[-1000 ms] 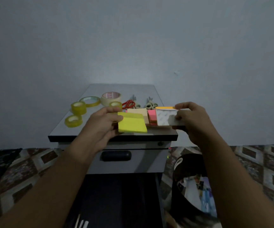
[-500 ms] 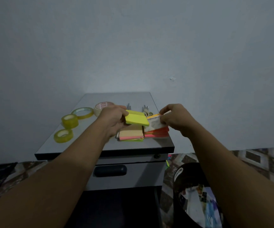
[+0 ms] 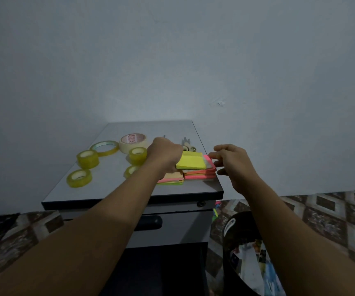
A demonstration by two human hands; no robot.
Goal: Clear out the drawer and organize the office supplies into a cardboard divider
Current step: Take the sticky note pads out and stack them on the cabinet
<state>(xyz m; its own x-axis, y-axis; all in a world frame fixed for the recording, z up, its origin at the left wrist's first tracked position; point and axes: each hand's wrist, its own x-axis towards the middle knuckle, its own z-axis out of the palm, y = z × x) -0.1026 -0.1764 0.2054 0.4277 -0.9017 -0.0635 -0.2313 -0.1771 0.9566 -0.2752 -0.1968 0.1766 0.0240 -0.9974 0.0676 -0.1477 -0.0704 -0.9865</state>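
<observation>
A small drawer cabinet (image 3: 112,193) stands against the wall. On its top, near the right front, lie two stacks of sticky-note pads: a left stack (image 3: 171,179) and a pink-and-orange right stack (image 3: 200,175). My left hand (image 3: 164,153) holds a yellow sticky-note pad (image 3: 192,161) over the right stack. My right hand (image 3: 233,161) hovers at that stack's right edge, fingers spread, touching the pink corner and holding nothing.
Several yellow tape rolls (image 3: 88,159) and a wide cream tape roll (image 3: 132,141) lie on the left of the top. Scissors (image 3: 188,145) lie behind the pads. The drawer handle (image 3: 154,223) shows below. A dark bin (image 3: 249,253) stands on the patterned floor at the right.
My right hand has let go of the white-backed pad, which now lies on the right stack. My left hand has carried the yellow pad rightward over that stack. The camera has moved closer.
</observation>
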